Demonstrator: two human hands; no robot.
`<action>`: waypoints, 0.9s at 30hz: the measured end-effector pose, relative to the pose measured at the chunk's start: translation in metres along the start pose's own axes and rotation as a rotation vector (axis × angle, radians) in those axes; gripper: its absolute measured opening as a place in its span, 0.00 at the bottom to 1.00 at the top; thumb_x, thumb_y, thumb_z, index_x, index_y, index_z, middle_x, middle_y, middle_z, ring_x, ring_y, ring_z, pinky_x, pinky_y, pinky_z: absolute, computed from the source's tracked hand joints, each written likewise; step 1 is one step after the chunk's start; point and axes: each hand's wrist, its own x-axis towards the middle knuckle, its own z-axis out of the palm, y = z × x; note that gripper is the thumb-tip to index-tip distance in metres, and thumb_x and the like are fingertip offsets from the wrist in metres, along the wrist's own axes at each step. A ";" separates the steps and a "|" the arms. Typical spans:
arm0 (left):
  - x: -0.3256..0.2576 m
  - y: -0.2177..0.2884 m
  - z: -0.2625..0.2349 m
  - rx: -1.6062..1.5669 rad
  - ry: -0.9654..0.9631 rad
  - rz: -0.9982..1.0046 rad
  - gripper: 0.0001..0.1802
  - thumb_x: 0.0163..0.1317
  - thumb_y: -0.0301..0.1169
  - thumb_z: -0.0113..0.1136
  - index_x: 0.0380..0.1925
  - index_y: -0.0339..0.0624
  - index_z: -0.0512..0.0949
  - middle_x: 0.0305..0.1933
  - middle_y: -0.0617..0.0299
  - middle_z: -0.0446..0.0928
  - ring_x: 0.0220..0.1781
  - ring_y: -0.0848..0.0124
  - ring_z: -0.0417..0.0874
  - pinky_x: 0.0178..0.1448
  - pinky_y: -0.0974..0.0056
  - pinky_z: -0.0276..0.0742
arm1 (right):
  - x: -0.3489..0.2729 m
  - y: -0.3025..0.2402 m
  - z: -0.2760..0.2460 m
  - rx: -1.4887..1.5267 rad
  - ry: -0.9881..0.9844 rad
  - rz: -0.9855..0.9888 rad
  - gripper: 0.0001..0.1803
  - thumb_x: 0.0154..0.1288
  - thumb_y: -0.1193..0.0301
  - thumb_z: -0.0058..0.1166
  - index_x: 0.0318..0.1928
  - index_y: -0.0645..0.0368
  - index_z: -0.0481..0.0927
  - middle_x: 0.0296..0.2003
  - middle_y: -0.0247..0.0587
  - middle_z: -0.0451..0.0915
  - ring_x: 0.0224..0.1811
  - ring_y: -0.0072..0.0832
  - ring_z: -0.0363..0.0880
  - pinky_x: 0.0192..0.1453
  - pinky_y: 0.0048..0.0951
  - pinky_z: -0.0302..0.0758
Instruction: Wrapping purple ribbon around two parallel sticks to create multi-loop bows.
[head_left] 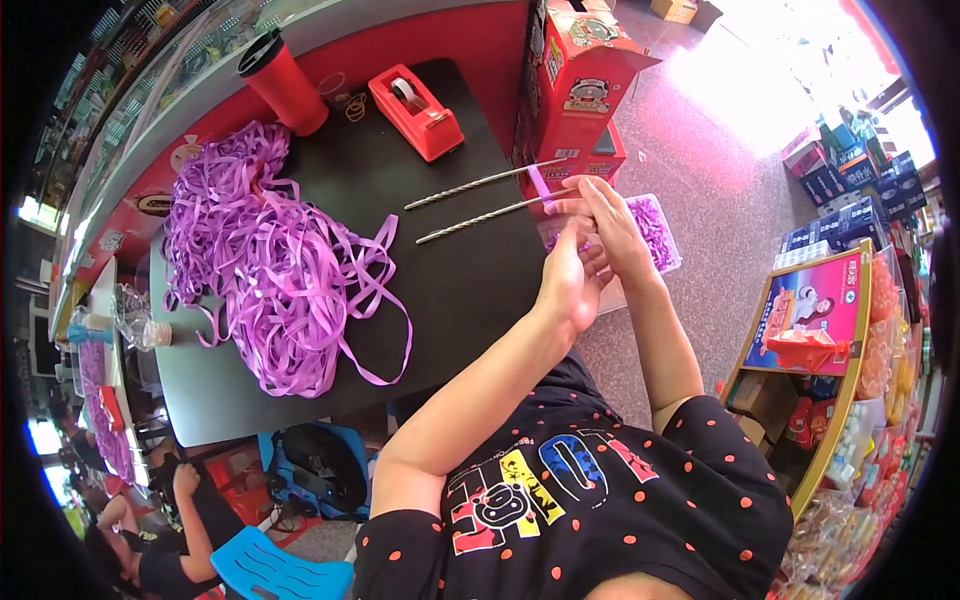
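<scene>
Two twisted metal rods like long drill bits [478, 221] lie side by side above the black table's right part. A purple ribbon [540, 186] is looped across both of them near their right ends. My right hand [615, 230] pinches at the ribbon's lower end with bent fingers. Just below it, my left hand [570, 275] is raised with curled fingers, its thumb meeting the right hand; what it grips is hidden. Behind the hands stands a clear plastic box [676, 262] holding small purple ribbon pieces [652, 230].
A big tangled heap of purple ribbon [285, 290] covers the left of the black table [440, 310]. At its back stand a red tumbler [285, 85], rubber bands [355, 107] and a red tape dispenser [415, 112]. Red cartons [580, 70] rise beyond. Another person [170, 550] sits lower left.
</scene>
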 end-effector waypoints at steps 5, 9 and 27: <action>0.017 0.010 0.014 -0.144 0.045 0.150 0.29 0.70 0.54 0.37 0.58 0.43 0.61 0.67 0.56 0.56 0.69 0.67 0.55 0.71 0.60 0.49 | 0.006 0.013 -0.009 -0.003 0.012 -0.038 0.18 0.74 0.58 0.41 0.50 0.58 0.74 0.36 0.41 0.82 0.34 0.18 0.76 0.41 0.20 0.72; 0.016 0.007 0.011 -0.174 -0.104 0.330 0.27 0.72 0.50 0.34 0.61 0.43 0.59 0.69 0.60 0.54 0.70 0.70 0.53 0.73 0.61 0.46 | 0.003 0.017 -0.005 0.044 0.054 -0.013 0.17 0.74 0.60 0.41 0.50 0.59 0.74 0.35 0.40 0.82 0.29 0.14 0.70 0.36 0.18 0.69; 0.000 0.007 0.023 -0.219 -0.126 0.482 0.18 0.72 0.42 0.40 0.54 0.46 0.65 0.56 0.64 0.67 0.56 0.72 0.67 0.64 0.62 0.57 | 0.005 0.029 -0.009 0.280 0.055 -0.019 0.15 0.74 0.63 0.40 0.47 0.62 0.74 0.34 0.44 0.81 0.35 0.23 0.78 0.39 0.20 0.71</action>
